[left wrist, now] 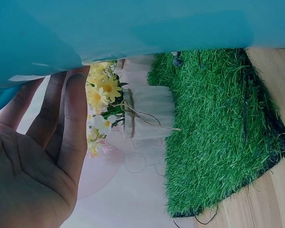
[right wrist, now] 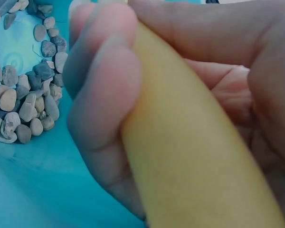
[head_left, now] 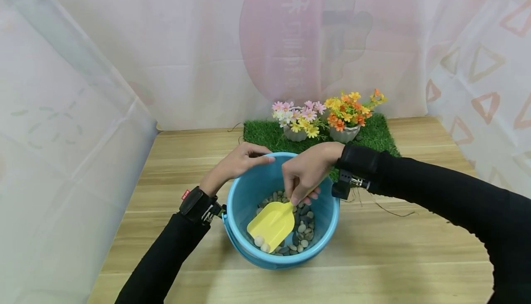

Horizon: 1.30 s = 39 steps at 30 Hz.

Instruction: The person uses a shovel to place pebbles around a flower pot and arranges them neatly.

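A blue bucket (head_left: 286, 261) stands on the wooden table with grey and tan pebbles (head_left: 304, 230) over its bottom. My right hand (head_left: 309, 170) reaches into it and grips the handle of a yellow toy shovel (head_left: 271, 223). Two whitish pebbles (head_left: 262, 244) lie at the shovel's front edge. In the right wrist view, fingers curl round the thick yellow handle (right wrist: 194, 142). My left hand (head_left: 242, 161) holds the bucket's far-left rim, its thumb at the rim. The left wrist view shows its fingers (left wrist: 76, 123) against the outer wall; the thumb is hidden there.
Behind the bucket lies a green artificial grass mat (head_left: 265, 133). Two pots of artificial flowers stand on it, one with pink and yellow flowers (head_left: 298, 117), one with orange flowers (head_left: 348, 113). Printed cloth (head_left: 199, 55) hangs around the wooden table (head_left: 394, 258).
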### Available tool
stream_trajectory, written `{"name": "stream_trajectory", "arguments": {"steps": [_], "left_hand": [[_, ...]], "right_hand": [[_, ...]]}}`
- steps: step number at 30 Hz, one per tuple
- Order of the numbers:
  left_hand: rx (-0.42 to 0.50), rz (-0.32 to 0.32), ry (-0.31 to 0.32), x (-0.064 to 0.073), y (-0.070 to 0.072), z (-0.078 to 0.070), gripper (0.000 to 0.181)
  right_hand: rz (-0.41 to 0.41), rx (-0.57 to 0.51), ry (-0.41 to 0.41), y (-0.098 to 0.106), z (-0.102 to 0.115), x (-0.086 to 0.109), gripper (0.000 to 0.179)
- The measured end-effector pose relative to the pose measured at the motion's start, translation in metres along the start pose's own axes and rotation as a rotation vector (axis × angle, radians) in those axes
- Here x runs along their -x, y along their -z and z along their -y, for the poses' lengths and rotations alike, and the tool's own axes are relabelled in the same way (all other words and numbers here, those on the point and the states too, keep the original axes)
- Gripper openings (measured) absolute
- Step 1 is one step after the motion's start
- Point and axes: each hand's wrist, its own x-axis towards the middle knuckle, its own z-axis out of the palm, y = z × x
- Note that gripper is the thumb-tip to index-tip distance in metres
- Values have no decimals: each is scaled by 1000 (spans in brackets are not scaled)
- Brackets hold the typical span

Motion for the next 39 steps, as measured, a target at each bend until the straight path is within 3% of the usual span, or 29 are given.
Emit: {"name": "stream_trajectory", "arguments": {"steps": [7,18,34,39], "left_hand": [[21,-2,11,0,0,-1,19],[13,-10,-15,0,-1,0,19],[-54,-28,-11,1,-1,1,20],[-58,-29,-13,1,-1,0,19]], "right_hand": [[7,-49,-7,1,0,9,23],[-33,-132,59,-5,0,26,23],[-170,-171,101,-12,-5,73,20],[-232,-200,65,-16,-13,91,20]]}}
